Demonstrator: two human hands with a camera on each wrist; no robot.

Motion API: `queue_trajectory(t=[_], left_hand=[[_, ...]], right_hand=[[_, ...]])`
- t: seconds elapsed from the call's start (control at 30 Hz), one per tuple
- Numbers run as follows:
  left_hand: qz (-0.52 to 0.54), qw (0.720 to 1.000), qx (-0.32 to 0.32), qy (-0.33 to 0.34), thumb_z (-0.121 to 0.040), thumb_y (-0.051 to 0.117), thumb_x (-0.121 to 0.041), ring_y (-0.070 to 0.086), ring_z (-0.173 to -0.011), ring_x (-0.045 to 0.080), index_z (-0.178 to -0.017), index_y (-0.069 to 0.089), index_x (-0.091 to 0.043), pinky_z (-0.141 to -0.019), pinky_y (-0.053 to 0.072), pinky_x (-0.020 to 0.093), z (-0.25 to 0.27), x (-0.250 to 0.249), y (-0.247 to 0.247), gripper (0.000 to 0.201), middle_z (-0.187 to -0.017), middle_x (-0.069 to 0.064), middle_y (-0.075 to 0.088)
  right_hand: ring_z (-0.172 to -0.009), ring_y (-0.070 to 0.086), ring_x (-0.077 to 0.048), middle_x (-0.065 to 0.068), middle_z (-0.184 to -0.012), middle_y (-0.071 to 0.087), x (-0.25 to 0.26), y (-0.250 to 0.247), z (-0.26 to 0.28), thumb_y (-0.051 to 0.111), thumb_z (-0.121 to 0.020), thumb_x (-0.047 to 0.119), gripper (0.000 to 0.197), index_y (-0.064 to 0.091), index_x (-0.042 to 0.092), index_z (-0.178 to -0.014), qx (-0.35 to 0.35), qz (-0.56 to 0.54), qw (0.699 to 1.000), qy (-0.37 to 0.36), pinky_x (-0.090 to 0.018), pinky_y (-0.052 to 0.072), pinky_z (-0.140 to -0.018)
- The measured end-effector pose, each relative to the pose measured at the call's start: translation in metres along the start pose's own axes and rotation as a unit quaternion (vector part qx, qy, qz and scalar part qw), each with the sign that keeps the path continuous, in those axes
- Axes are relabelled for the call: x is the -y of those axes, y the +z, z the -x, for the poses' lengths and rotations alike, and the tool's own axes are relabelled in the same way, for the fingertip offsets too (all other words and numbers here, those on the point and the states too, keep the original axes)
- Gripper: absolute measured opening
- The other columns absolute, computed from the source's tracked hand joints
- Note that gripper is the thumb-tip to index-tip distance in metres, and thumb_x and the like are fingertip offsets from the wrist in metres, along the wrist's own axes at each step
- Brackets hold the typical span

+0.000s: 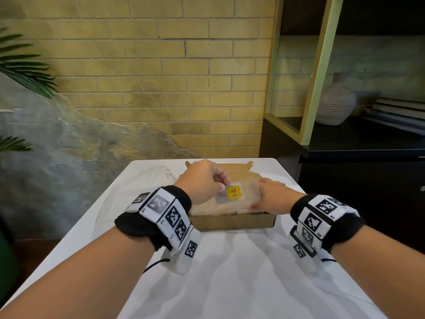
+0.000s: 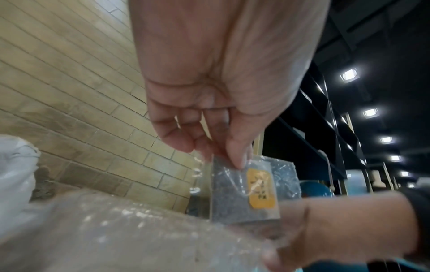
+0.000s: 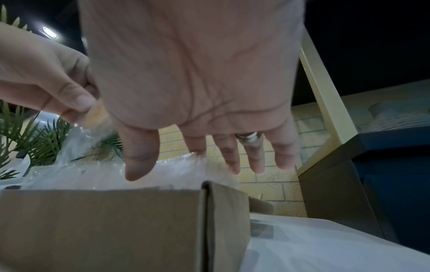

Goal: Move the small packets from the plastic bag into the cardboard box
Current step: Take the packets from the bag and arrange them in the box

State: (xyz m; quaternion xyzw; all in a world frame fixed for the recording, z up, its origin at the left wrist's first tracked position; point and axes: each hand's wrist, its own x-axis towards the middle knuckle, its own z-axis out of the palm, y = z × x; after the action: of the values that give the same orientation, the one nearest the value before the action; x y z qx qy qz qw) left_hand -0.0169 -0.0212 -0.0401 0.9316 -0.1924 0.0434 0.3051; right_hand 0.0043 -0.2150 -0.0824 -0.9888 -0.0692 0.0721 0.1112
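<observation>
A small grey packet (image 1: 231, 194) with a yellow label hangs just above the open cardboard box (image 1: 232, 221). My left hand (image 1: 224, 184) pinches its top corner between thumb and fingers; the left wrist view shows that pinch (image 2: 232, 162) on the packet (image 2: 244, 193). A clear bubbly plastic bag (image 1: 249, 192) lies across the box top. My right hand (image 1: 254, 204) holds its right edge, thumb in front and index finger behind the plastic (image 3: 186, 165). The packet's lower part seems to sit inside the bag's mouth. The box's inside is hidden.
The box stands at the far middle of a white table (image 1: 230, 272), its lid flap (image 1: 230, 168) lying back. More clear plastic (image 1: 142, 180) lies left of the box. A dark cabinet (image 1: 356, 180) stands close on the right, and a brick wall is behind.
</observation>
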Motion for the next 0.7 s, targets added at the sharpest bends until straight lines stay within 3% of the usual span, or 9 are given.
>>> queue_trajectory(t=[0.07, 0.2, 0.33, 0.43, 0.57, 0.63, 0.7], left_hand=[[-0.034, 0.999, 0.017, -0.015, -0.085, 0.061, -0.008, 0.061, -0.083, 0.012, -0.08, 0.067, -0.023, -0.081, 0.052, 0.028, 0.0, 0.002, 0.006, 0.017, -0.073, -0.012, 0.061], [-0.047, 0.998, 0.031, -0.005, -0.085, 0.059, -0.001, 0.061, -0.082, 0.014, -0.092, 0.072, -0.008, -0.076, 0.05, 0.023, 0.002, 0.002, 0.013, 0.017, -0.086, 0.003, 0.069], [-0.108, 0.994, 0.027, 0.013, -0.081, 0.059, -0.002, 0.062, -0.085, 0.014, -0.088, 0.074, -0.009, -0.078, 0.052, 0.025, 0.005, 0.003, 0.019, 0.018, -0.092, 0.002, 0.072], [-0.117, 0.993, 0.023, 0.018, -0.082, 0.058, -0.002, 0.063, -0.087, 0.015, -0.09, 0.074, -0.009, -0.08, 0.052, 0.025, 0.005, 0.005, 0.019, 0.019, -0.093, 0.003, 0.072], [-0.121, 0.992, 0.024, 0.017, -0.081, 0.057, -0.001, 0.063, -0.086, 0.017, -0.089, 0.074, -0.011, -0.078, 0.052, 0.025, 0.003, 0.005, 0.018, 0.021, -0.089, 0.001, 0.071], [-0.14, 0.99, 0.031, 0.014, -0.079, 0.058, -0.002, 0.061, -0.08, 0.015, -0.083, 0.073, -0.015, -0.079, 0.052, 0.027, 0.004, 0.006, 0.021, 0.02, -0.077, -0.005, 0.065], [-0.153, 0.988, 0.033, 0.006, -0.079, 0.058, -0.003, 0.062, -0.081, 0.015, -0.079, 0.072, -0.019, -0.082, 0.053, 0.03, 0.005, 0.008, 0.026, 0.022, -0.072, -0.008, 0.059]], right_hand=[[-0.133, 0.034, -0.031, -0.006, -0.148, 0.028, 0.002, -0.002, 0.002, 0.057, -0.087, 0.045, 0.07, 0.027, 0.02, -0.145, 0.006, 0.007, 1.0, 0.004, -0.038, 0.033, -0.107], [-0.134, 0.032, -0.03, -0.004, -0.15, 0.025, 0.002, -0.004, 0.007, 0.06, -0.086, 0.038, 0.072, 0.025, 0.023, -0.146, 0.02, 0.026, 0.999, -0.005, -0.037, 0.033, -0.106], [-0.13, 0.036, -0.024, 0.0, -0.144, 0.034, 0.003, -0.011, 0.014, 0.066, -0.079, 0.024, 0.069, 0.037, 0.025, -0.141, -0.001, 0.011, 0.999, -0.052, -0.031, 0.035, -0.103], [-0.116, 0.044, -0.011, 0.006, -0.124, 0.049, 0.009, -0.015, 0.019, 0.068, -0.078, 0.018, 0.047, 0.057, 0.025, -0.123, -0.059, -0.029, 0.992, -0.106, -0.019, 0.034, -0.092], [-0.076, 0.048, -0.004, 0.014, -0.076, 0.055, 0.022, -0.013, 0.021, 0.062, -0.082, 0.011, 0.011, 0.068, 0.017, -0.088, -0.092, -0.019, 0.984, -0.149, -0.007, 0.031, -0.059], [-0.069, 0.047, -0.007, 0.016, -0.065, 0.049, 0.027, -0.009, 0.021, 0.058, -0.081, 0.005, 0.016, 0.063, 0.019, -0.076, -0.076, 0.011, 0.986, -0.149, -0.01, 0.03, -0.054], [-0.073, 0.048, -0.013, 0.012, -0.068, 0.05, 0.029, -0.003, 0.021, 0.055, -0.08, 0.002, 0.021, 0.06, 0.021, -0.073, -0.058, 0.038, 0.987, -0.144, -0.019, 0.035, -0.056]])
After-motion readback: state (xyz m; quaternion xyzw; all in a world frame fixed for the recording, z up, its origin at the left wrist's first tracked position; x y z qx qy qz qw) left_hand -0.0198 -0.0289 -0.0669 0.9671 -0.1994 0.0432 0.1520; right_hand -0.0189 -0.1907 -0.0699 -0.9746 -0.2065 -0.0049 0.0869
